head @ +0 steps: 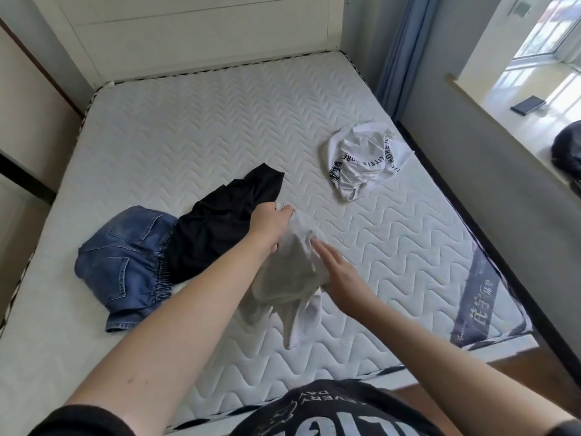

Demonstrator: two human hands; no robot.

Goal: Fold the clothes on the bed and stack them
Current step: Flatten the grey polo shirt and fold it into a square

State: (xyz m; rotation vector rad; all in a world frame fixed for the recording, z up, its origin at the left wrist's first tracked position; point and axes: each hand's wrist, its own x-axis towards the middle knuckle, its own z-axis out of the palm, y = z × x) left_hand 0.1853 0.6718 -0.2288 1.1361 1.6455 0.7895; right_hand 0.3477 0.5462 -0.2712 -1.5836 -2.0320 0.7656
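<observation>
Garment: pale grey garment [287,272] hanging limp above near-middle mattress [393,247] | left hand [270,223] pinching its far top edge; right hand [338,275] reaching flat, fingers straight, touching its right side | handling: probably light, floppy; best taken by corners or hem.

The left hand [270,221] is covering the spot where its grip meets the pale garment [289,272], so the fingertips are not showing. The black garment [220,228] is overlapping the jeans [125,262] edge. A dark object [569,152] on the windowsill [503,127] is being cut off at the right edge, too partial to identify
</observation>
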